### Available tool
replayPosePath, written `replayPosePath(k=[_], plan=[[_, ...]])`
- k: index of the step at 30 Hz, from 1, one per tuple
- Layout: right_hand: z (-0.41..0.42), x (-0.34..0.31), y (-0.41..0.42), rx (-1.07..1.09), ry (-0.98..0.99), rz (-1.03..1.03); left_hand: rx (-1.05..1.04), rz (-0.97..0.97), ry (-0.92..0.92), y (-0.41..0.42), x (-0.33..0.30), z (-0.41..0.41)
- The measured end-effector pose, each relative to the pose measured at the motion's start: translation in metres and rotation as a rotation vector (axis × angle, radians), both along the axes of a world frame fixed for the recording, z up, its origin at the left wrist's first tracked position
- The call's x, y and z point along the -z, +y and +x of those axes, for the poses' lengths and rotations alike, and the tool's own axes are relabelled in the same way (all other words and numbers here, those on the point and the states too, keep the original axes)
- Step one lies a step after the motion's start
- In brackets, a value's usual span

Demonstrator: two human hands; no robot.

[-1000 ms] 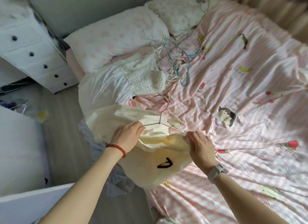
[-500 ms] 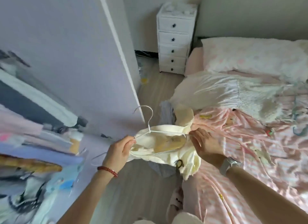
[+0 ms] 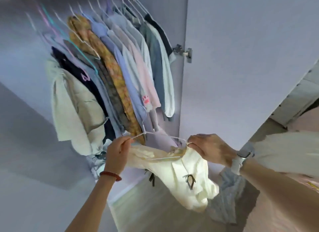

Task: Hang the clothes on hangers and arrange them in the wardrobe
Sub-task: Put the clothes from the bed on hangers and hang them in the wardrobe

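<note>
A cream garment (image 3: 186, 178) with small dark bows hangs from a white wire hanger (image 3: 156, 134), held level in front of the open wardrobe. My left hand (image 3: 117, 150) pinches the hanger's left end together with the cloth. My right hand (image 3: 209, 149) grips the hanger's right end at the garment's shoulder. The hanger's hook points up toward the hanging clothes. Above, several garments (image 3: 120, 62) hang packed on the wardrobe rail, among them an orange patterned piece, a pink one and a beige jacket (image 3: 74, 109).
The open wardrobe door (image 3: 241, 59) stands to the right with its hinge (image 3: 183, 53) showing. A grey cloth (image 3: 227, 200) lies on the wooden floor below the garment. The bed's edge (image 3: 293, 154) shows at the far right.
I have turned from the bed to the wardrobe. Both hands carried the hanger with the cream garment off the bed and up in front of the hanging clothes.
</note>
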State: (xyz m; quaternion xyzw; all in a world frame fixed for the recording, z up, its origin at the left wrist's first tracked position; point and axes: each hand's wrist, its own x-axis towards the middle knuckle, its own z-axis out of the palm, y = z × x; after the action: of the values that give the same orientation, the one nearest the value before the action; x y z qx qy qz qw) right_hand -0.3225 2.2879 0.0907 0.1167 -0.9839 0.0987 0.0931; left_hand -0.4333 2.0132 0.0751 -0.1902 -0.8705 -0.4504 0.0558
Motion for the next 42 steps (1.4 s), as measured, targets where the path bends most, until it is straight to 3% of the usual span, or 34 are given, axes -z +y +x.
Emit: replayPosePath(k=[4, 7, 11, 15, 20, 26, 34, 38, 42], plan=[[-0.051, -0.028, -0.061, -0.201, 0.005, 0.019, -0.249, 0.032, 0.087, -0.06, -0.021, -0.021], [-0.087, -0.044, -0.108, -0.235, 0.0, -0.041, -0.407, 0.022, 0.146, -0.108, -0.038, -0.039], [-0.127, -0.075, -0.176, -0.306, 0.038, -0.248, -0.621, 0.0, 0.211, -0.157, -0.068, -0.059], [-0.171, -0.096, -0.238, -0.179, -0.028, -0.47, -0.8, 0.145, 0.266, -0.178, -0.105, -0.074], [-0.235, -0.135, -0.295, -0.042, -0.01, -0.692, -0.806, 0.084, 0.489, -0.182, -0.155, -0.098], [-0.296, -0.148, -0.331, -0.099, 0.1, -0.626, -0.856, -0.135, 0.748, -0.178, -0.226, -0.136], [-0.355, -0.095, -0.231, 0.305, 0.1, -0.632, -0.879, -0.537, 0.693, -0.185, -0.249, -0.183], [-0.354, -0.089, -0.244, 0.269, 0.149, -0.631, -0.906, -0.58, 0.727, -0.192, -0.242, -0.193], [-0.338, -0.081, -0.275, 0.063, 0.192, -0.503, -0.919, -0.608, 0.769, -0.196, -0.239, -0.198]])
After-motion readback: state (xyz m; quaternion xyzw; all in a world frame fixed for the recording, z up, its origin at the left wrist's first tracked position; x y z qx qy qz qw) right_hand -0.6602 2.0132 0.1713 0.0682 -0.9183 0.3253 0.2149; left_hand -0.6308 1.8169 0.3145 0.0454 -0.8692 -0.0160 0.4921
